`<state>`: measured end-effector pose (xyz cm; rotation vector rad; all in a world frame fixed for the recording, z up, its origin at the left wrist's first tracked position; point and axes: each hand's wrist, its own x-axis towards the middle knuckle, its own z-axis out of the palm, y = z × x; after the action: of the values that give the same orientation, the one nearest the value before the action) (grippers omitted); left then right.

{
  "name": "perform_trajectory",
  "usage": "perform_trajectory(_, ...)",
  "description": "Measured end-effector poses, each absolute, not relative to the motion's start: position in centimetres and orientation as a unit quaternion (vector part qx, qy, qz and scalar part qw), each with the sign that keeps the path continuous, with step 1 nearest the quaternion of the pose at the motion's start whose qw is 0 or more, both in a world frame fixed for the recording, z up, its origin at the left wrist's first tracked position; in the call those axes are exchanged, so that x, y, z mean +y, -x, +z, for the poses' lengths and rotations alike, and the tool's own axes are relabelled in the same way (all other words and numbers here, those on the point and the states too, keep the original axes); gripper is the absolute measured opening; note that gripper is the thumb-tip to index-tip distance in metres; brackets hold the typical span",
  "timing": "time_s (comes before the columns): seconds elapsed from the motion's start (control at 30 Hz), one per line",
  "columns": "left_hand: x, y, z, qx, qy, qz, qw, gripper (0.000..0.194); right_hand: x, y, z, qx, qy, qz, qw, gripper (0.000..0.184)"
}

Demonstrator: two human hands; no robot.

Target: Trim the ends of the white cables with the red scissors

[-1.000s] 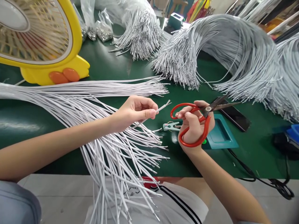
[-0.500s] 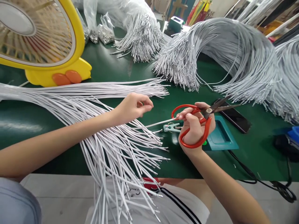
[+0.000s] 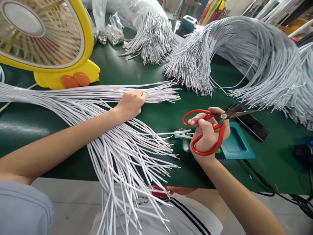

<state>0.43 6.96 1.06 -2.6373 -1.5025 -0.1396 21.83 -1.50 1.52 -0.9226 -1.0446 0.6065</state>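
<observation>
My left hand (image 3: 130,102) rests on a flat row of white wires (image 3: 80,94) lying across the green table, its fingers curled down onto them. A second fan of white wires (image 3: 127,153) spreads under my forearm and hangs over the near edge. My right hand (image 3: 207,132) grips red-handled scissors (image 3: 215,125), blades nearly closed and pointing right. A small metal clip (image 3: 182,133) lies just left of that hand.
A yellow duck-shaped fan (image 3: 49,42) stands at the back left. Big bundles of grey wires (image 3: 244,55) arch over the back right. A teal tray (image 3: 236,143) and a black phone (image 3: 254,125) lie right of the scissors. Bags of small metal parts (image 3: 111,31) sit at the back.
My left hand let go of the single wire it was pinching; that wire dropped onto the pile. The hand then moved up and left onto the flat row of wires. The scissors hand barely moved.
</observation>
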Motion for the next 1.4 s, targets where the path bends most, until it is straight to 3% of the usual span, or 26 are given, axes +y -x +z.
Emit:
perform_trajectory(0.1,7.0,-0.5,1.1,-0.506,0.856,-0.109,0.013,0.026,-1.5,-21.8,1.5,-0.473,0.422,0.269,0.725,0.029)
perform_trajectory(0.3,6.5,-1.0,1.2,-0.45,0.844,-0.239,-0.165,0.018,-1.5,-21.7,1.6,-0.469,0.417,0.272,0.729,0.03)
perform_trajectory(0.67,0.0,-3.2,6.1,-0.29,0.741,-0.249,-0.553,0.015,-1.5,-21.6,1.7,-0.459,0.402,0.263,0.748,0.029)
perform_trajectory(0.9,-2.8,-2.9,8.1,-0.203,0.76,-0.328,-0.524,0.011,-1.5,-21.6,1.5,-0.465,0.42,0.274,0.729,0.028)
perform_trajectory(1.13,-0.8,-3.2,6.6,-0.292,0.623,-0.309,-0.657,0.01,-1.4,-21.9,1.4,-0.471,0.416,0.285,0.724,0.026)
perform_trajectory(1.4,-0.6,-3.2,6.6,-0.291,0.587,-0.282,-0.701,0.01,-1.4,-22.0,1.2,-0.481,0.423,0.273,0.717,0.027)
